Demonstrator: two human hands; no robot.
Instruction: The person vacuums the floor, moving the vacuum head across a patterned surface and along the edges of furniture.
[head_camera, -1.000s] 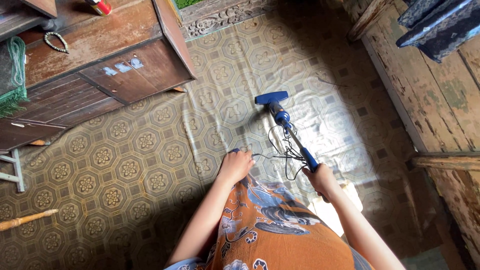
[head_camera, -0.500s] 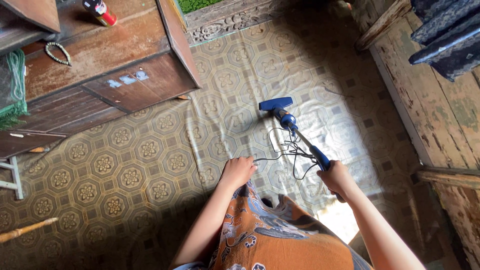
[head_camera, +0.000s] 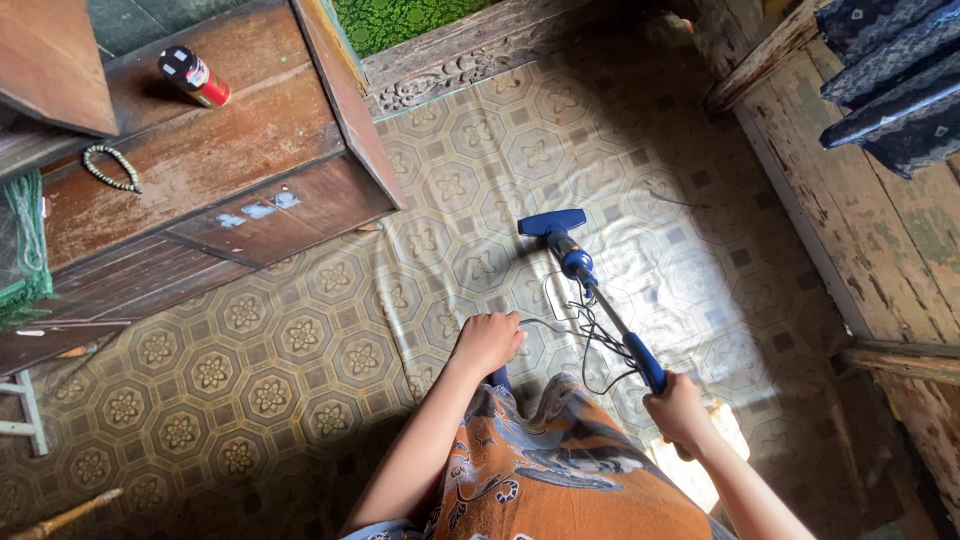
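Right hand: I saw my right hand curled tight around the blue grip of the stick vacuum, fingers fully wrapped.
Left hand: my left hand was closed in a loose fist on the black power cord (knuckles up, fingertips tucked out of sight).
Vacuum: its blue floor head lay flat on the patterned vinyl floor, the shaft slanting back to my right hand, cord looped beside it.
Edges: a wooden cabinet stood to the left, its corner near the head; a worn wooden wall ran along the right.
Open room: bare floor lay ahead of the head, up to the carved wooden threshold.
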